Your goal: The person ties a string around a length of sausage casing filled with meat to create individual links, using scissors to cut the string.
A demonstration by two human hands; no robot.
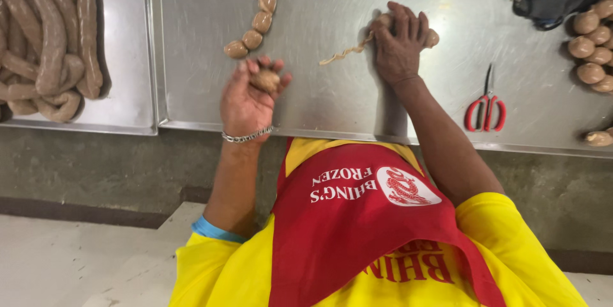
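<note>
The left hand (246,99) is raised just above the shiny steel table (319,102), palm up, its grip curled round a small round brown sausage ball (266,80) sitting at the fingertips. The right hand (399,42) presses flat on the table, grip closed over more sausage links (431,38), pale twine (345,53) trailing from under it towards the left. A string of round links (258,19) lies just beyond the left hand. Red-handled scissors (486,109) rest well off to the right.
</note>
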